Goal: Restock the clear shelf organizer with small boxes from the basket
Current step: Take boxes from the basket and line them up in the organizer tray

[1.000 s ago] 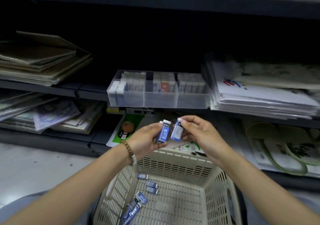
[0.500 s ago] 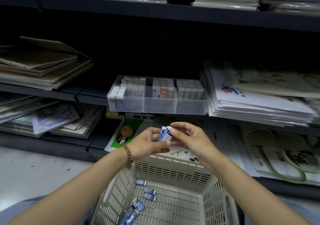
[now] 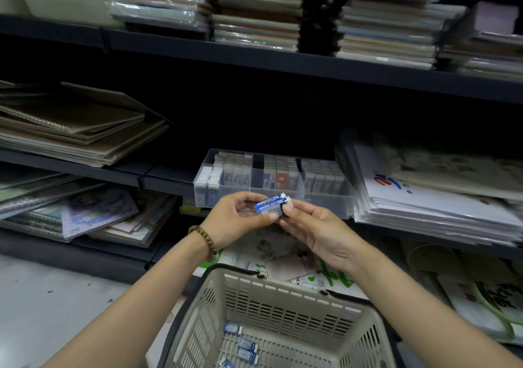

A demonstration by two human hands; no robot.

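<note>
Two small blue-and-white boxes [image 3: 271, 204] lie stacked together between my hands, just in front of the clear shelf organizer [image 3: 325, 202]. My left hand [image 3: 236, 220] grips them from the left with thumb and fingers. My right hand [image 3: 312, 233] pinches their right end. The organizer sits on the middle shelf with three compartments, each holding rows of small boxes. Below my arms stands the beige plastic basket [image 3: 285, 288], and several loose blue boxes [image 3: 245, 346] lie on its floor.
Stacks of notebooks [image 3: 82, 129] fill the shelf to the left. A pile of white sheets [image 3: 430, 197] presses against the organizer's right side. More stacked pads line the top shelf [image 3: 254, 13]. Printed bags and papers [image 3: 283, 254] lie on the low shelf behind the basket.
The two boxes, held apart one per hand a second ago, are now pressed together in a flat stack. Both hands have risen toward the organizer, and the view has tilted upward.
</note>
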